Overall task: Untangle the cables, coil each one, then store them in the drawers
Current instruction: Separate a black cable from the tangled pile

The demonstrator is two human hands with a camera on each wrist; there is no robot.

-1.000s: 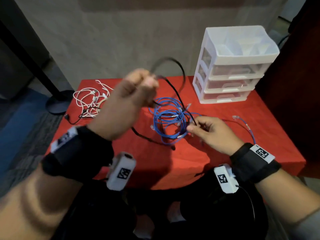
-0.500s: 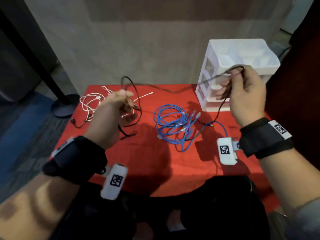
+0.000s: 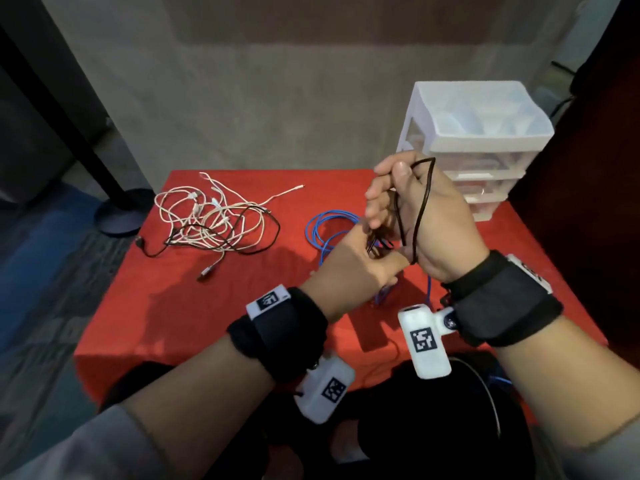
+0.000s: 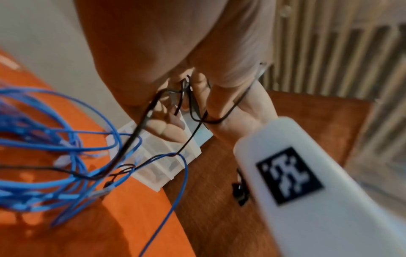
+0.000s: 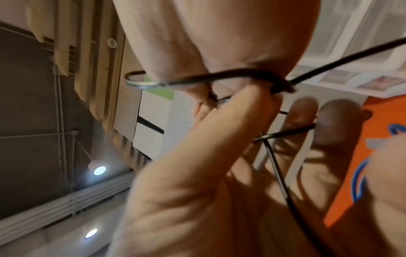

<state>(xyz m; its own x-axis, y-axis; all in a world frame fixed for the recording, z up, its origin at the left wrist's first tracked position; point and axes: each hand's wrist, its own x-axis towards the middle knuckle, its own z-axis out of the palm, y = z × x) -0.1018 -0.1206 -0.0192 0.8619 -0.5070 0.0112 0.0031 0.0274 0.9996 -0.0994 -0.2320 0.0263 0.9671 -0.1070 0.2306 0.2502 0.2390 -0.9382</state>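
A red-covered table (image 3: pixel 214 306) is carrying the whole arrangement. Behind the grip and to its right, a white drawer unit (image 3: pixel 481 140) is standing at the table's far right corner, its drawers pushed in. Well to the left of the grip, a tangle of white and black cables (image 3: pixel 211 220) is lying loose on the cloth. Directly beneath and just left of the grip, a bundle of blue cable (image 3: pixel 325 226) is resting on the cloth, with one blue strand trailing toward the near edge.

The right hand (image 3: pixel 436 216) is rising above the blue bundle, palm turned toward the person, with its thumb pinning a loop of the black cable (image 3: pixel 420 209) against the fingers; the loop is running down across the palm to the wrist. The left hand (image 3: pixel 356 268) is meeting it from below, fingers curling round and pinching the lower strands of the same black cable. In the left wrist view, the cable's free length is dropping from the grip across the blue bundle.
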